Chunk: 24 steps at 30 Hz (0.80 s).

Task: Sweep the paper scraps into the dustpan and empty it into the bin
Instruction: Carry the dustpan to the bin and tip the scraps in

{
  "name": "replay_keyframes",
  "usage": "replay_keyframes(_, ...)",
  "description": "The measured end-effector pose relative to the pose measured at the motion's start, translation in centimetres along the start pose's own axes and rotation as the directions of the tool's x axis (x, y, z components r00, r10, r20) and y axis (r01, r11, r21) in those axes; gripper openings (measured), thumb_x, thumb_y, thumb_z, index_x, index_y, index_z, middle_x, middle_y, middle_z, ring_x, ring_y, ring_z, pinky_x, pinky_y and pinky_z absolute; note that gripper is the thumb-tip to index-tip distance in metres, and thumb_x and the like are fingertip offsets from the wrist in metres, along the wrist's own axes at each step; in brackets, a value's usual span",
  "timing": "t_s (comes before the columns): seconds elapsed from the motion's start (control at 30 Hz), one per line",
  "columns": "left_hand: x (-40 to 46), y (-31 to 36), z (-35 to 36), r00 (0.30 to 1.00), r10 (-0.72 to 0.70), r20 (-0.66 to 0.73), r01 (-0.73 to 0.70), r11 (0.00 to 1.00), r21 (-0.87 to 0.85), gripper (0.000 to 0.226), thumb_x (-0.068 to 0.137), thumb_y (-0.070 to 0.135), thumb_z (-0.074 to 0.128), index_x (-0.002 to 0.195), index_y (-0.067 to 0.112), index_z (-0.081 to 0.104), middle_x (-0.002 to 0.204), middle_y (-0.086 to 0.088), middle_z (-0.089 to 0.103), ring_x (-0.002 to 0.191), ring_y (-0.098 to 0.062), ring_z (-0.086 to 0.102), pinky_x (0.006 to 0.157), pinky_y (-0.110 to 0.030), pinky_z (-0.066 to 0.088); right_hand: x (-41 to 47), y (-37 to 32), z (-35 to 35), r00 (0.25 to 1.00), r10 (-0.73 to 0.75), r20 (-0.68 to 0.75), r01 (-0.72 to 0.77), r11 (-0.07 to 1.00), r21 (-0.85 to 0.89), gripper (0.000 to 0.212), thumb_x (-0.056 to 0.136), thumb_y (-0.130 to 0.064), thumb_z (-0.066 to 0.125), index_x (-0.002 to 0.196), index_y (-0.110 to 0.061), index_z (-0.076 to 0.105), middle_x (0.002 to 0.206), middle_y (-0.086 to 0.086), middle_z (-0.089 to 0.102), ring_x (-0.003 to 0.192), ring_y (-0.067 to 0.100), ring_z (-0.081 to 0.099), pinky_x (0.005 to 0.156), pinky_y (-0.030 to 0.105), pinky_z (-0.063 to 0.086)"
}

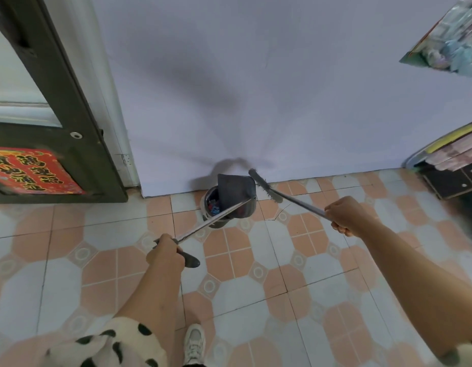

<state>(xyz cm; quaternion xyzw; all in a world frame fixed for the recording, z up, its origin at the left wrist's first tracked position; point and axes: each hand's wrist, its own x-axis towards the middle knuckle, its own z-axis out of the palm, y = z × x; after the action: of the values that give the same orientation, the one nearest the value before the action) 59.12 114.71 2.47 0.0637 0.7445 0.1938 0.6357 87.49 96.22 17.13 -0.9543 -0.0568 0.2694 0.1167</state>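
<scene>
The dark grey plastic dustpan (236, 190) on its long metal handle hangs tipped over the small dark round bin (216, 207), which stands on the tiled floor (256, 260) right against the foot of the pale wall (256, 75), with colourful scraps showing inside it. The left hand (166, 251) is curled round the handle's dark grip. The right hand (344, 215) is fisted round the metal pole of the dark-bristled broom (264, 185), whose head hovers just beside the dustpan near the wall's foot.

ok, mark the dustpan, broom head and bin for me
dustpan (236, 190): head view, on the tilted pan's back.
broom head (265, 188): head view, mid brush block.
bin (211, 201): head view, left rim.
</scene>
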Motion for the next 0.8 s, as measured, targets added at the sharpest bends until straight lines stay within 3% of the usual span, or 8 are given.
replay_keyframes(0.07,1.3,-0.2,0.2,0.999,-0.048,0.0,0.048,0.999,-0.022,0.007,0.079,0.009,0.048,0.074,0.01,0.044,0.061,-0.005,0.038,0.047,-0.018,0.034,0.055,-0.03,0.045,0.2,-0.2,0.2,1.0,0.009,0.004,-0.009,1.0,-0.005,0.028,0.096,-0.007,0.045,0.109,0.009,0.064,0.06,0.015,0.053,0.038,0.015,0.039,0.037,0.019,0.029)
replay_keyframes(0.17,3.8,-0.8,0.3,0.995,-0.102,-0.002,0.102,0.995,-0.019,0.008,0.072,0.009,0.045,0.065,0.011,0.041,0.058,-0.004,0.036,0.047,-0.02,0.033,0.08,-0.059,0.051,0.3,-0.4,0.6,1.0,0.014,0.01,-0.014,1.0,-0.015,0.028,0.096,-0.006,0.045,0.11,0.008,0.064,0.059,0.014,0.053,0.038,0.015,0.039,0.036,0.019,0.029)
replay_keyframes(0.2,4.2,-1.0,0.4,0.993,-0.118,0.006,0.118,0.993,-0.022,0.009,0.072,0.009,0.044,0.064,0.012,0.04,0.056,-0.003,0.035,0.046,-0.019,0.031,0.084,-0.061,0.049,0.3,-0.5,0.7,1.0,0.013,0.011,-0.013,1.0,-0.015,0.028,0.096,-0.006,0.044,0.11,0.008,0.064,0.058,0.014,0.052,0.038,0.015,0.039,0.036,0.019,0.028)
replay_keyframes(0.37,5.1,-0.9,0.4,0.993,-0.117,0.001,0.117,0.993,0.003,0.004,0.064,0.007,0.041,0.064,0.011,0.043,0.062,-0.001,0.036,0.049,-0.019,0.031,0.073,-0.053,0.049,0.0,-1.0,1.0,1.0,0.005,0.003,-0.005,1.0,-0.011,0.028,0.096,-0.005,0.043,0.109,0.009,0.064,0.058,0.014,0.051,0.039,0.015,0.038,0.037,0.019,0.027)
replay_keyframes(0.53,5.9,-0.9,0.3,0.993,-0.119,0.016,0.119,0.993,-0.006,0.024,0.048,0.007,0.038,0.071,0.009,0.047,0.079,-0.007,0.047,0.067,-0.03,0.052,0.069,-0.05,0.047,-0.2,-1.4,0.7,1.0,0.006,0.002,-0.006,1.0,-0.007,0.028,0.096,-0.005,0.044,0.109,0.009,0.064,0.058,0.014,0.051,0.039,0.015,0.038,0.037,0.02,0.029)
replay_keyframes(0.6,3.1,-0.4,-0.2,0.995,-0.097,0.021,0.096,0.994,0.046,0.009,0.065,0.006,0.042,0.071,0.008,0.047,0.077,-0.006,0.044,0.059,-0.027,0.047,0.073,-0.048,0.051,-0.4,-1.5,0.4,1.0,0.008,-0.006,-0.008,1.0,-0.002,0.028,0.095,-0.006,0.044,0.109,0.009,0.064,0.059,0.014,0.052,0.038,0.015,0.039,0.038,0.02,0.029)
replay_keyframes(0.67,2.1,-0.4,-0.5,0.996,-0.091,0.023,0.09,0.995,0.052,0.007,0.075,0.008,0.042,0.069,0.008,0.046,0.072,-0.004,0.042,0.051,-0.025,0.041,0.079,-0.048,0.053,-0.8,-1.5,0.2,1.0,0.007,-0.015,-0.006,1.0,0.009,0.029,0.095,-0.006,0.044,0.108,0.009,0.064,0.06,0.015,0.052,0.038,0.015,0.039,0.039,0.02,0.028)
replay_keyframes(0.8,1.2,0.0,-0.8,0.993,-0.085,0.081,0.082,0.996,0.032,0.013,0.071,0.008,0.041,0.079,0.007,0.051,0.088,-0.011,0.051,0.076,-0.035,0.055,0.072,-0.049,0.05,-2.0,-1.8,-0.8,0.999,-0.015,-0.039,0.016,1.0,0.009,0.029,0.093,-0.004,0.043,0.104,0.011,0.066,0.057,0.015,0.051,0.036,0.016,0.038,0.039,0.019,0.028)
